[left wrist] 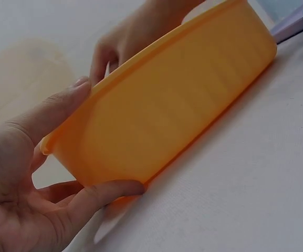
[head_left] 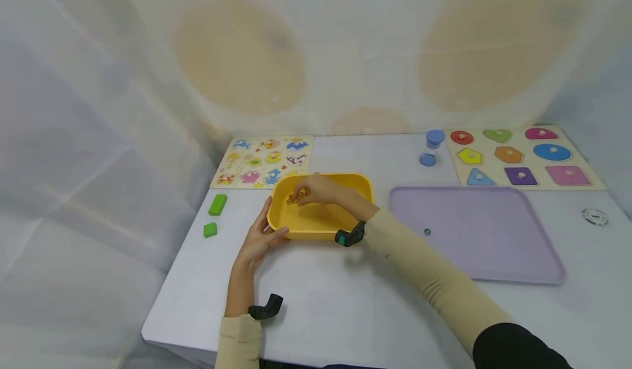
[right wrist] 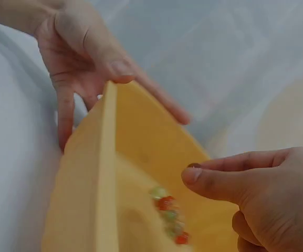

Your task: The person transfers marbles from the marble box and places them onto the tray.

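Observation:
My left hand (head_left: 258,241) grips the left end of a yellow plastic bin (head_left: 316,235), its thumb and fingers spread around the corner. In the left wrist view the bin (left wrist: 177,100) appears slightly lifted at that end. Over the bin's inside, my right hand (head_left: 318,188) pinches a small, round, brownish marble (right wrist: 194,165) between thumb and forefinger. Below those fingertips, several small red, green and clear marbles (right wrist: 167,203) lie together on the bin floor. A single dark green marble (head_left: 427,231) sits on the lilac tray (head_left: 494,232) to the right.
An animal puzzle board (head_left: 264,160) lies behind the bin, and a shape puzzle board (head_left: 538,163) at the back right. Two green blocks (head_left: 218,204) are at the left edge. Blue-lidded hourglass-like item (head_left: 434,138) stands behind the tray; a white patterned disc (head_left: 594,216) lies far right.

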The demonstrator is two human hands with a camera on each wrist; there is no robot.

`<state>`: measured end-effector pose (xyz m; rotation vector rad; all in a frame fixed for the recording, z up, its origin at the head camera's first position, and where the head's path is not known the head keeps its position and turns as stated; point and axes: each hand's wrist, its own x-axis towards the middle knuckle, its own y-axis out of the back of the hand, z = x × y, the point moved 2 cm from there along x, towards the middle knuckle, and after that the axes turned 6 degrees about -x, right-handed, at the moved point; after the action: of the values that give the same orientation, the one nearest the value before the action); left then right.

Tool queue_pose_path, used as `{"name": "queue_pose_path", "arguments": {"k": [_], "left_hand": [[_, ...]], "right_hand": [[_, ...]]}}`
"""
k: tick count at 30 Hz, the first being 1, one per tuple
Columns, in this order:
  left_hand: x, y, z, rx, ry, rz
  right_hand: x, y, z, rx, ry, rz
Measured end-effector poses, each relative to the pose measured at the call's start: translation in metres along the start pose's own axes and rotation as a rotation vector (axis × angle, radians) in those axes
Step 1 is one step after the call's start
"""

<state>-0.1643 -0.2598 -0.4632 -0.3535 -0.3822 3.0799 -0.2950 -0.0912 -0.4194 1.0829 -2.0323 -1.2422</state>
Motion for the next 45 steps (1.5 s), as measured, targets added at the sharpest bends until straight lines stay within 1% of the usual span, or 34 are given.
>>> {"name": "queue_pose_path", "arguments": {"k": [2, 4, 6, 7, 9, 11, 14, 16, 17, 20, 22, 24, 27, 30, 32, 34, 36, 38, 40, 42, 45], "left_hand": [[-0.001, 0.000, 0.002, 0.001, 0.002, -0.002], [-0.001, 0.002, 0.002, -0.004, 0.008, 0.009], [0.000, 0.004, 0.000, -0.007, 0.006, 0.021], [0.001, 0.006, -0.002, -0.009, 0.006, 0.030], [0.002, 0.008, -0.003, -0.009, 0.000, 0.042], [0.003, 0.010, -0.005, -0.001, -0.008, 0.045], [0.004, 0.012, -0.005, 0.010, -0.021, 0.039], [0.004, 0.012, -0.005, 0.015, -0.028, 0.040], [0.004, 0.013, -0.005, 0.016, -0.029, 0.040], [0.004, 0.013, -0.005, 0.021, -0.027, 0.049], [0.004, 0.013, -0.005, 0.023, -0.023, 0.052], [0.005, 0.013, -0.006, 0.027, -0.026, 0.053], [0.006, 0.012, -0.006, 0.018, -0.026, 0.050], [0.006, 0.009, -0.007, 0.005, -0.020, 0.034], [0.006, 0.007, -0.007, -0.005, -0.009, 0.019], [0.006, 0.006, -0.007, -0.013, -0.001, 0.014], [0.005, 0.005, -0.005, -0.023, 0.007, 0.014], [0.003, 0.005, -0.003, -0.024, 0.008, 0.015], [0.002, 0.003, -0.001, -0.019, 0.007, 0.010], [0.000, 0.002, 0.001, -0.012, 0.008, 0.006], [-0.001, 0.000, 0.002, -0.005, 0.008, -0.003]], "right_hand": [[-0.022, 0.011, 0.003, 0.024, 0.001, 0.051], [-0.047, 0.021, 0.010, 0.039, -0.001, 0.110], [-0.075, 0.030, 0.022, 0.053, -0.020, 0.173], [-0.090, 0.035, 0.029, 0.055, -0.043, 0.204], [-0.121, 0.041, 0.047, 0.053, -0.113, 0.265], [-0.153, 0.045, 0.068, 0.057, -0.217, 0.297], [-0.201, 0.044, 0.099, 0.047, -0.371, 0.318], [-0.229, 0.041, 0.118, 0.027, -0.446, 0.326], [-0.242, 0.039, 0.126, 0.011, -0.471, 0.337], [-0.271, 0.032, 0.144, -0.043, -0.518, 0.363], [-0.284, 0.029, 0.150, -0.059, -0.528, 0.369], [-0.292, 0.025, 0.154, -0.061, -0.533, 0.365], [-0.298, 0.024, 0.156, -0.053, -0.537, 0.351], [-0.298, 0.029, 0.155, -0.050, -0.549, 0.341], [-0.293, 0.036, 0.150, -0.035, -0.557, 0.335], [-0.280, 0.044, 0.141, -0.007, -0.546, 0.328], [-0.260, 0.052, 0.130, 0.023, -0.514, 0.322], [-0.233, 0.056, 0.117, 0.048, -0.466, 0.322], [-0.203, 0.058, 0.103, 0.051, -0.411, 0.319], [-0.171, 0.057, 0.089, 0.043, -0.337, 0.308], [-0.124, 0.054, 0.069, 0.049, -0.245, 0.264]]}}
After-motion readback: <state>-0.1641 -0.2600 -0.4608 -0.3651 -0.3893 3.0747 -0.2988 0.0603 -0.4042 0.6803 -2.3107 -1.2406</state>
